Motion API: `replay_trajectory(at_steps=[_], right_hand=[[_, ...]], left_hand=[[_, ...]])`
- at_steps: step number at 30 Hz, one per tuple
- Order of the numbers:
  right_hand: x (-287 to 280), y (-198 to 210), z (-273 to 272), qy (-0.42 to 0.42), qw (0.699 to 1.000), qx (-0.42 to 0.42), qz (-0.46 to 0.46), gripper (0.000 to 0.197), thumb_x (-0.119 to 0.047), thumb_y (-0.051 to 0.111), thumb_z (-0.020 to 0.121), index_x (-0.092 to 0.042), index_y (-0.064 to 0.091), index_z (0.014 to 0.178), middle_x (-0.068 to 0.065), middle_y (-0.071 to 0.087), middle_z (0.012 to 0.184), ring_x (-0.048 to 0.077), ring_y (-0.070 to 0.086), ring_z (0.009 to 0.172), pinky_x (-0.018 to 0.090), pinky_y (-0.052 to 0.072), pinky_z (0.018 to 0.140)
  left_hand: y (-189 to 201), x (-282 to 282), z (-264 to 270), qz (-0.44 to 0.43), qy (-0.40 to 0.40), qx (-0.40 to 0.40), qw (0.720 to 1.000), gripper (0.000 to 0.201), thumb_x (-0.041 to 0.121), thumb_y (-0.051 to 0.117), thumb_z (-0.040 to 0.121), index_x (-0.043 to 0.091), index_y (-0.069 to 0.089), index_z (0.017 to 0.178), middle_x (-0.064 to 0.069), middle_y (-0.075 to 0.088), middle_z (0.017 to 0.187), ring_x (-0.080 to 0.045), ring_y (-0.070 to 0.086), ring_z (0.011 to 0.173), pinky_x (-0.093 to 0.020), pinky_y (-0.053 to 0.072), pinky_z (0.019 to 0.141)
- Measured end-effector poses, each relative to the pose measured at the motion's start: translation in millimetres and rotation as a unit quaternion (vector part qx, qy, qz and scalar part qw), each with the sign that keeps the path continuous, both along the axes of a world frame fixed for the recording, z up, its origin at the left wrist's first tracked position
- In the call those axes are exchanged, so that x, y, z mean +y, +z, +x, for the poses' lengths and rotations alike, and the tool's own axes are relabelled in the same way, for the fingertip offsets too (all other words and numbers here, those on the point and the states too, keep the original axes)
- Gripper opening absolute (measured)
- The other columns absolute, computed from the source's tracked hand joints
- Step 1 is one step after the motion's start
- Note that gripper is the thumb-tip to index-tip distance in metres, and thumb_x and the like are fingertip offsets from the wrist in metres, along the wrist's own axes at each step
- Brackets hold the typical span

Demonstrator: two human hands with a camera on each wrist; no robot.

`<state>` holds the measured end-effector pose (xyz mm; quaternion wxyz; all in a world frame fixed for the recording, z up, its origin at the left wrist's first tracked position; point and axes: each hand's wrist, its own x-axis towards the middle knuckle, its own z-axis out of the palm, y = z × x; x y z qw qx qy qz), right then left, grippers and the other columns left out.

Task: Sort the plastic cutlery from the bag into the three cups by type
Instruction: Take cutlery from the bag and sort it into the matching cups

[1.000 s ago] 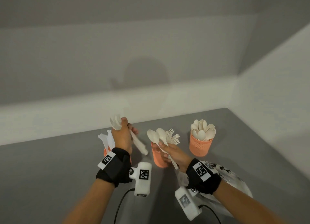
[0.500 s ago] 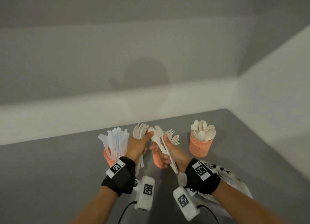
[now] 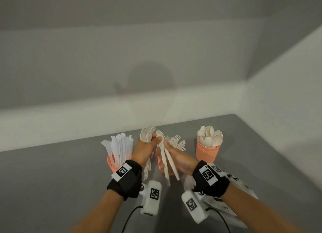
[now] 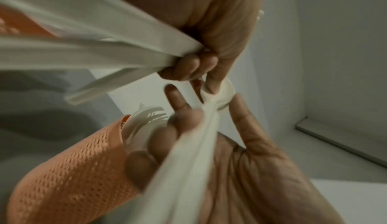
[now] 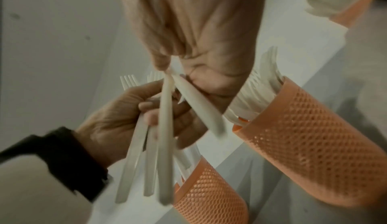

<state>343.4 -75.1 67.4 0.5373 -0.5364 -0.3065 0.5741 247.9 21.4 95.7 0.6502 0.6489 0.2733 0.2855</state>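
Three orange mesh cups stand in a row: the left cup (image 3: 113, 164) holds clear knives (image 3: 120, 145), the middle cup (image 3: 158, 160) forks (image 3: 177, 143), the right cup (image 3: 207, 151) spoons (image 3: 210, 137). My left hand (image 3: 153, 140) grips a bundle of forks (image 3: 147, 134) in front of the middle cup. Its fingertips touch the bowls of the spoons (image 3: 165, 156) that my right hand (image 3: 167, 145) holds by their handles. In the left wrist view my left thumb presses a spoon bowl (image 4: 226, 93). In the right wrist view the fork handles (image 5: 134, 153) hang below my left hand (image 5: 125, 116).
The white printed bag (image 3: 244, 185) lies on the grey table (image 3: 52, 180) under my right forearm. White walls close the table at the back and on the right. Wrist cameras with cables hang below both wrists.
My left hand has left the knife cup and moved right, up against my right hand. It now holds forks, and its fingers reach the spoon bowls. My right hand has barely moved.
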Motion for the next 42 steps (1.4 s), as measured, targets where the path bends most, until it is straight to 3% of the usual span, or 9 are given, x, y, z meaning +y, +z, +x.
replay_trajectory(at_steps=[3, 7, 10, 18, 26, 32, 35, 38, 42], right_hand=[[3.6, 7.9, -0.6, -0.112, 0.992, 0.002, 0.053, 0.025, -0.026, 0.043, 0.098, -0.006, 0.048, 0.112, 0.014, 0.063, 0.083, 0.016, 0.066, 0.067, 0.027, 0.056, 0.068], [7.4, 13.2, -1.5, -0.154, 0.983, -0.050, 0.091, 0.029, 0.005, 0.036, 0.095, -0.005, 0.043, 0.121, 0.012, 0.060, 0.074, 0.013, 0.063, 0.057, 0.026, 0.054, 0.062], [5.8, 12.5, 3.1, -0.207, 0.970, -0.097, 0.082, 0.030, 0.007, 0.031, 0.094, -0.004, 0.044, 0.119, 0.007, 0.056, 0.060, 0.008, 0.057, 0.045, 0.022, 0.051, 0.051], [-29.5, 37.5, 62.6, -0.416, 0.887, -0.143, 0.142, 0.031, 0.009, 0.031, 0.091, -0.012, 0.054, 0.083, 0.007, 0.055, 0.070, 0.010, 0.058, 0.061, 0.018, 0.050, 0.065], [-55.0, 54.1, 118.0, -0.512, 0.821, -0.173, 0.184, 0.022, 0.003, 0.039, 0.086, -0.015, 0.051, 0.082, 0.009, 0.055, 0.069, 0.017, 0.060, 0.065, 0.013, 0.050, 0.061], [-61.5, 35.6, 131.8, -0.524, 0.815, -0.188, 0.160, 0.023, 0.004, 0.039, 0.087, -0.015, 0.052, 0.081, 0.003, 0.059, 0.065, 0.007, 0.062, 0.057, 0.020, 0.051, 0.066], [-60.8, 25.6, 134.4, -0.522, 0.816, -0.192, 0.157, 0.023, 0.005, 0.040, 0.085, -0.014, 0.052, 0.079, -0.004, 0.062, 0.057, 0.008, 0.064, 0.058, 0.022, 0.052, 0.065], [-57.6, 18.3, 132.2, -0.505, 0.826, -0.197, 0.156, 0.011, -0.003, 0.043, 0.077, -0.012, 0.050, 0.077, 0.003, 0.062, 0.062, 0.012, 0.064, 0.060, 0.023, 0.054, 0.063], [-54.0, 4.1, 129.7, -0.486, 0.837, -0.230, 0.103, 0.023, 0.010, 0.040, 0.086, -0.007, 0.052, 0.078, 0.012, 0.063, 0.078, 0.020, 0.062, 0.074, 0.025, 0.052, 0.069]], left_hand=[[-4.5, 2.1, 8.4, 0.045, 0.059, 0.002, 0.997, 0.014, 0.001, 0.059, 0.086, 0.010, 0.056, 0.076, 0.003, 0.054, 0.056, -0.001, 0.050, 0.040, -0.010, 0.037, 0.040], [-14.1, -2.0, 18.7, 0.057, 0.079, 0.009, 0.995, 0.009, 0.005, 0.063, 0.085, 0.005, 0.054, 0.088, -0.004, 0.058, 0.070, -0.010, 0.056, 0.057, -0.020, 0.043, 0.051], [-16.5, -3.6, 23.0, 0.060, 0.083, -0.012, 0.995, 0.019, 0.016, 0.063, 0.086, 0.006, 0.050, 0.078, -0.003, 0.054, 0.060, -0.005, 0.050, 0.044, -0.015, 0.040, 0.042], [-11.4, 16.3, 27.3, -0.049, 0.121, -0.011, 0.991, 0.036, 0.034, 0.058, 0.089, 0.016, 0.046, 0.060, 0.007, 0.039, 0.033, -0.005, 0.037, 0.032, -0.026, 0.035, 0.049], [-0.2, 24.0, 59.7, -0.108, 0.171, -0.116, 0.972, 0.036, 0.024, 0.051, 0.092, 0.016, 0.040, 0.059, 0.006, 0.038, 0.035, -0.008, 0.038, 0.033, -0.019, 0.036, 0.041], [-19.2, 23.7, 73.1, -0.074, 0.209, -0.106, 0.969, 0.045, 0.036, 0.043, 0.097, 0.002, 0.051, 0.068, 0.004, 0.042, 0.036, -0.009, 0.042, 0.034, -0.023, 0.037, 0.043], [-30.6, 25.3, 75.0, -0.071, 0.219, -0.104, 0.968, 0.039, 0.036, 0.041, 0.097, 0.010, 0.045, 0.069, 0.005, 0.044, 0.037, -0.006, 0.043, 0.033, -0.024, 0.038, 0.045], [-42.2, 23.9, 74.3, -0.046, 0.225, -0.074, 0.971, 0.045, 0.042, 0.040, 0.097, 0.005, 0.049, 0.073, -0.004, 0.052, 0.054, -0.015, 0.053, 0.049, -0.027, 0.046, 0.056], [-49.0, 13.1, 72.6, 0.018, 0.231, -0.053, 0.971, 0.043, 0.039, 0.036, 0.098, 0.004, 0.055, 0.081, -0.004, 0.056, 0.070, -0.017, 0.051, 0.064, -0.026, 0.040, 0.064]])
